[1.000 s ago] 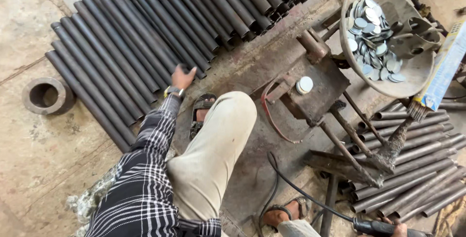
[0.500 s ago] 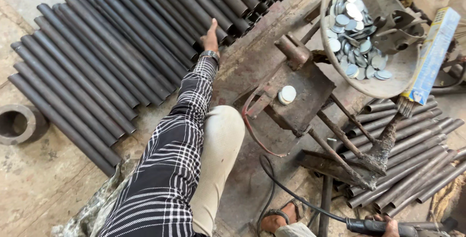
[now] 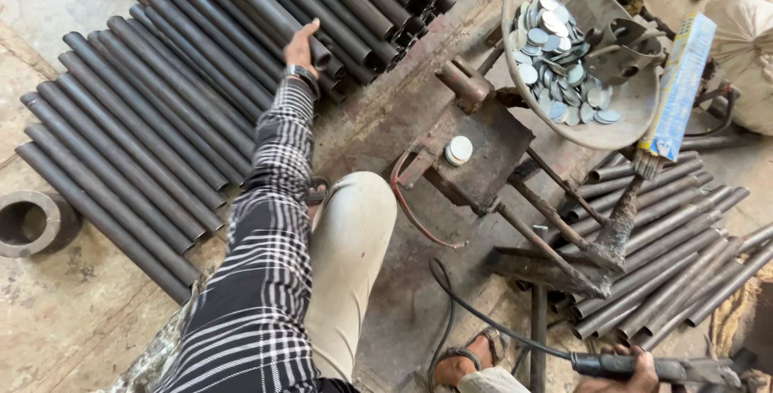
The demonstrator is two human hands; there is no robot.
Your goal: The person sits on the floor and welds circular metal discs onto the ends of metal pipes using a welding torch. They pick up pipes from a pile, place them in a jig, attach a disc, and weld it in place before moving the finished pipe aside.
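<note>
Left hand [image 3: 301, 45] has reached farther onto stacked dark pipes [image 3: 241, 31].

Left hand [image 3: 302, 43] at eleven o'clock, arm in a checked sleeve stretched out, fingers on the end of a dark steel pipe [image 3: 266, 14] in the stacked pile [image 3: 161, 119] filling the ten o'clock area. Right hand [image 3: 632, 363] at five o'clock, closed around a black-handled tool [image 3: 668, 370] with a cable [image 3: 483, 312] running off it. Round metal pan [image 3: 576, 55] of flat silvery discs [image 3: 555, 31] at one o'clock. Rusty welded stand [image 3: 483, 151] at centre, one white disc [image 3: 460, 150] on it. More pipes [image 3: 668, 264] at four o'clock. Metal ring [image 3: 28, 222] on the floor at nine o'clock.
</note>
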